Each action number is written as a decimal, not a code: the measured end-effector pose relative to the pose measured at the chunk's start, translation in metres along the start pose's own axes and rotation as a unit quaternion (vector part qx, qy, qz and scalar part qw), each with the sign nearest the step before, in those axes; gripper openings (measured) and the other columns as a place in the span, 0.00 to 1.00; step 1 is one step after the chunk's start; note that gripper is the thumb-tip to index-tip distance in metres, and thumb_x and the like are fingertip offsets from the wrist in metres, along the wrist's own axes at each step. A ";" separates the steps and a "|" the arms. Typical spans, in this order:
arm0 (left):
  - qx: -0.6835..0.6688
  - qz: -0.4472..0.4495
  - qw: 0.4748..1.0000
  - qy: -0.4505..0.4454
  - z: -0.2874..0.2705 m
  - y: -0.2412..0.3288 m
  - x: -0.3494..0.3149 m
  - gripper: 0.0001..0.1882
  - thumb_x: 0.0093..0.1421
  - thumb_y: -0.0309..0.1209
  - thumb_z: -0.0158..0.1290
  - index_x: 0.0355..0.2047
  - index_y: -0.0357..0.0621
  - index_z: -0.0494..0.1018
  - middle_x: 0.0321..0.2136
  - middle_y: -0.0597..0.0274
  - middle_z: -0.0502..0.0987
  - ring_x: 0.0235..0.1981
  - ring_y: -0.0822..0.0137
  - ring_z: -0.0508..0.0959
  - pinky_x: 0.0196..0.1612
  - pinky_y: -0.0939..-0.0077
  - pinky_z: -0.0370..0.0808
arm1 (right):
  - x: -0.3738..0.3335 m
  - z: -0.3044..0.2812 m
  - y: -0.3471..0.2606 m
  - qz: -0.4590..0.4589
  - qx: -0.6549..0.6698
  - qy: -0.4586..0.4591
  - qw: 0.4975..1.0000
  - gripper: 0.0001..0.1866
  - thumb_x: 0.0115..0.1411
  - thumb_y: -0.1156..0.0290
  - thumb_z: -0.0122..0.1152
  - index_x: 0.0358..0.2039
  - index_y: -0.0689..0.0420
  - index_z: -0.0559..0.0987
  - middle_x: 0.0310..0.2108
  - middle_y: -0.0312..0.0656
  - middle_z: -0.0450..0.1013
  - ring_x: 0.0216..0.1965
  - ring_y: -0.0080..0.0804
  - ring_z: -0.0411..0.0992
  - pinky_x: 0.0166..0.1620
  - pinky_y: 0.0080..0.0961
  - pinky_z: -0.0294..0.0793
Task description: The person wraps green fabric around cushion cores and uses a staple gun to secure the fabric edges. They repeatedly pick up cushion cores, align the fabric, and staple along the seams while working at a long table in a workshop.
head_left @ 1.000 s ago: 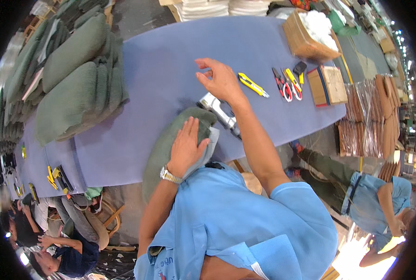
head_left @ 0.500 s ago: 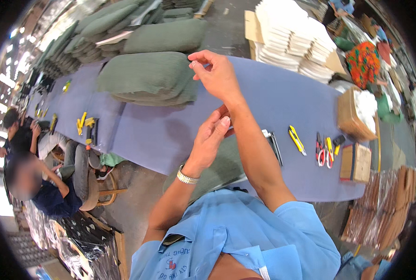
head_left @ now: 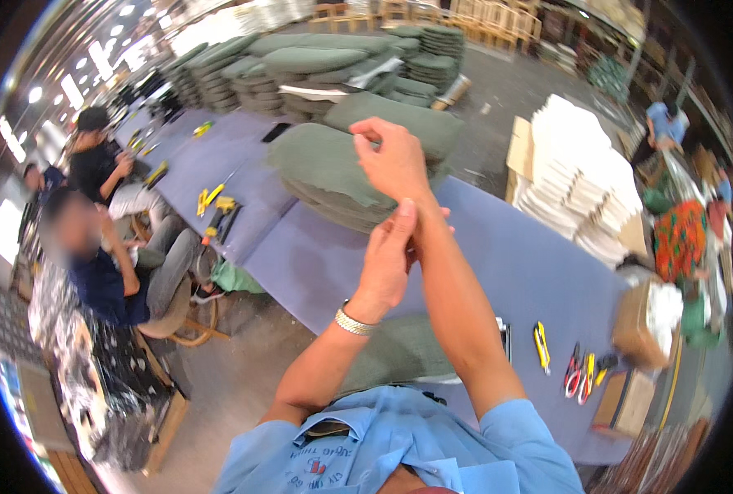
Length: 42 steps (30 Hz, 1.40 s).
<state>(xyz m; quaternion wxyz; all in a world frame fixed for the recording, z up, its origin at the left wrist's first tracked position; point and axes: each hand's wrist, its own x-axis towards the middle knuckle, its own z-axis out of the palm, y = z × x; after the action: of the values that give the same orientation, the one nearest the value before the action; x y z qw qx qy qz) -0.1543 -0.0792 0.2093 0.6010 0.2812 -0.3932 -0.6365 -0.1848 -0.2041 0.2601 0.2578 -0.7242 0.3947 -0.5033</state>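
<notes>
My left hand [head_left: 385, 267], with a metal-banded watch on its wrist, is wrapped round my right wrist, its thumb lying along the top. Above it my right hand [head_left: 395, 165] is raised, its fingers loosely bent and apart, with nothing visible in them. Behind the right hand a stack of dark green cushions [head_left: 321, 169] sits on the blue-grey table [head_left: 514, 263]. Another green cushion [head_left: 399, 350] lies close against my body, partly covered by my forearms. A yellow utility knife [head_left: 542, 347] rests right of my right forearm, near red-handled scissors [head_left: 574, 380].
Two seated people [head_left: 107, 255] are at the left by the table, with yellow tools [head_left: 218, 212] near them. White stacked sheets [head_left: 576, 169] stand beyond the table. A cardboard box [head_left: 642, 325] is at its right end. More cushion stacks [head_left: 317, 62] are at the back.
The view has swung left and up, so the table and cushions sit lower and further right. My left hand has come up against the right wrist and closed round it.
</notes>
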 end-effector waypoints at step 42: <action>0.662 0.236 0.711 -0.016 0.010 0.093 0.081 0.47 0.62 0.34 0.58 0.76 0.61 0.46 0.34 0.53 0.84 0.35 0.42 0.83 0.39 0.45 0.79 | 0.154 -0.083 -0.003 0.142 -0.427 -0.014 0.893 0.16 0.60 0.69 0.58 0.48 0.52 0.84 0.52 0.54 0.79 0.56 0.56 0.77 0.57 0.46 0.77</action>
<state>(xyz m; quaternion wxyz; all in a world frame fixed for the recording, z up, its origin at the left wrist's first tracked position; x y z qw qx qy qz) -0.1215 -0.1548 0.3018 0.3852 0.4949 -0.7769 -0.0554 -0.2331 -0.3281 0.3732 -0.0020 -0.7080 0.6662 -0.2344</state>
